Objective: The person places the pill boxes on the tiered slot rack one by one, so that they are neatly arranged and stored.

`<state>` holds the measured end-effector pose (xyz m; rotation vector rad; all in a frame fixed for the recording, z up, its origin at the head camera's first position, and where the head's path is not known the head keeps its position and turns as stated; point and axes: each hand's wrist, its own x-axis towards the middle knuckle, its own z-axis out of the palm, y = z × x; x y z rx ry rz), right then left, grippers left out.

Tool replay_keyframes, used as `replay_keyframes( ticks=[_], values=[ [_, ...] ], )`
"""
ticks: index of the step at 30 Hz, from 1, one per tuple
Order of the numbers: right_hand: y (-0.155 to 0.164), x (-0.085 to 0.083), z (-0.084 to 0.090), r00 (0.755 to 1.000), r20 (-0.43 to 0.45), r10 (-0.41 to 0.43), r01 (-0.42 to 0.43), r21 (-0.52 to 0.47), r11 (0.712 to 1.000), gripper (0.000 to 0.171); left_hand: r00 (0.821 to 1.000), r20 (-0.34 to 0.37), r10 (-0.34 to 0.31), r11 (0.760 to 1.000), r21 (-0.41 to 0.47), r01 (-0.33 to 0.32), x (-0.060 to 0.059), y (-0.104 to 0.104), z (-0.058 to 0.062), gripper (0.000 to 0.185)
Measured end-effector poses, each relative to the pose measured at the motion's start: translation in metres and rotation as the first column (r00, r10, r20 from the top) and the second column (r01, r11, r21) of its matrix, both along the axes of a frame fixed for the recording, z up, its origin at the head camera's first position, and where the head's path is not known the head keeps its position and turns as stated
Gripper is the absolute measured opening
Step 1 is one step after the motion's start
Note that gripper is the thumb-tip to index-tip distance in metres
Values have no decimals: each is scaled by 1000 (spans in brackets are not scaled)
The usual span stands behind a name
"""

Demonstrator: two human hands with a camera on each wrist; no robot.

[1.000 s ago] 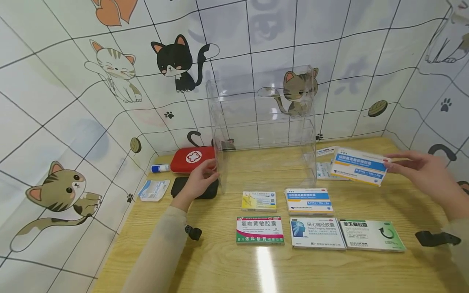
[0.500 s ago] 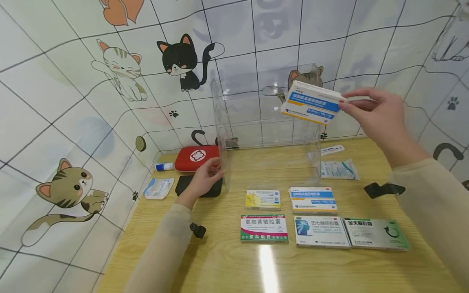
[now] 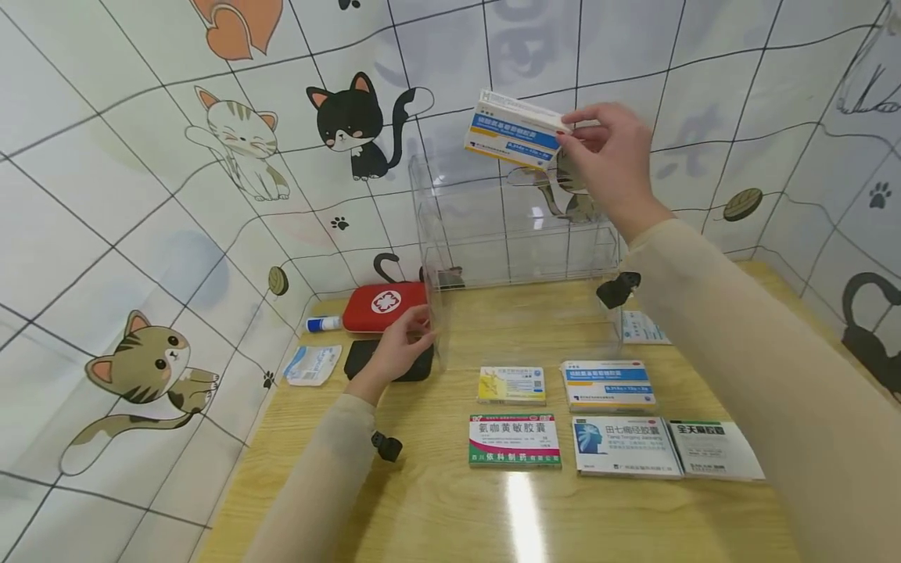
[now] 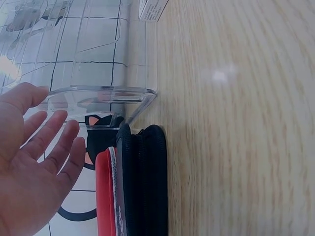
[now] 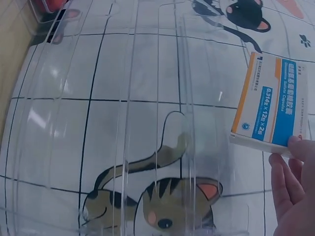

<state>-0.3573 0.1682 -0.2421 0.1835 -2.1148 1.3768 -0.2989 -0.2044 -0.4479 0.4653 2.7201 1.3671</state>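
My right hand (image 3: pixel 611 160) pinches one end of a white, blue and orange medicine box (image 3: pixel 517 131), holding it tilted over the top of a clear acrylic stepped rack (image 3: pixel 521 274). In the right wrist view the box (image 5: pixel 272 101) shows its printed front, with the thumb on that face and fingers underneath. My left hand (image 3: pixel 400 348) is at the rack's left side. In the left wrist view its fingers (image 4: pixel 61 147) are spread and loosely straight, thumb at the rack's edge. A matching blue and orange box (image 3: pixel 609 385) lies on the table before the rack.
Also before the rack lie a yellow box (image 3: pixel 511 385), a pink and green box (image 3: pixel 515 440), a white box (image 3: pixel 626 446) and a green-white box (image 3: pixel 714 450). Left of it are a red case (image 3: pixel 376 309), a black case (image 3: pixel 360 358), a blue-capped tube (image 3: pixel 324 323) and a packet (image 3: pixel 313 365).
My right hand has carried the medicine box up and leftward from beside the rack to above its top. The left hand stays at the rack's side.
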Motion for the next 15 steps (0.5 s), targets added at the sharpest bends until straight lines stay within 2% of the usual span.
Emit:
replay_keyframes(
  ticks=[2, 6, 12, 15],
  values=[
    [-10, -7, 2, 1000, -27, -10, 12, 67, 998, 27, 1000, 4, 3, 1000, -4, -3, 1, 1, 0, 55],
    [-27, -17, 3, 1000, -21, -5, 9, 170, 985, 28, 1000, 3, 15, 1000, -19, -15, 2, 2, 1, 55],
    [-42, -27, 4, 998, -40, 54, -45, 193, 980, 27, 1000, -6, 20, 1000, -17, -20, 1, 1, -2, 55],
    [-46, -32, 4, 999, -18, 49, -44, 220, 974, 25, 1000, -12, 16, 1000, -11, -16, 0, 0, -3, 57]
  ],
)
